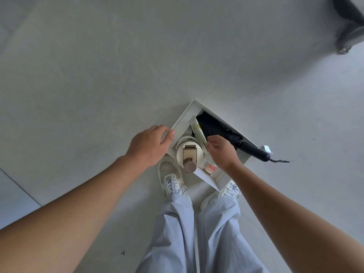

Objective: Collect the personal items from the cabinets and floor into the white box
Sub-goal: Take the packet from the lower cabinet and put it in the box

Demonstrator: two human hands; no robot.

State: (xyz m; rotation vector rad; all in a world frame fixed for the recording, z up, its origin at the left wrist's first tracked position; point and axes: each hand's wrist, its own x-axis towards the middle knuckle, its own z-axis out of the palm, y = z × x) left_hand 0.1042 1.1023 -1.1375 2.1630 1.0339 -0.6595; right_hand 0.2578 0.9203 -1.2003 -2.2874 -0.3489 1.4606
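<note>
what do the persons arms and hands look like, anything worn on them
Both forearms are bare up to the frame edge, with no sleeves showing. The left hand and right hand wear no gloves, and no watch, ring or bracelet is visible. The fingers have short, unpainted nails.

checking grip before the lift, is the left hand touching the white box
Touching: the head view shows the left hand with its thumb pressed on the white box rim.

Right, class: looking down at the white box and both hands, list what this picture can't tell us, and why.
1. Head view: the box floor is hidden by the umbrella, bottle and packets.
2. Whatever the right hand pinches is covered by its own fingers.
3. The red-printed packet has print too small to read.
4. The dark object at top right is cut off by the frame edge.
</note>
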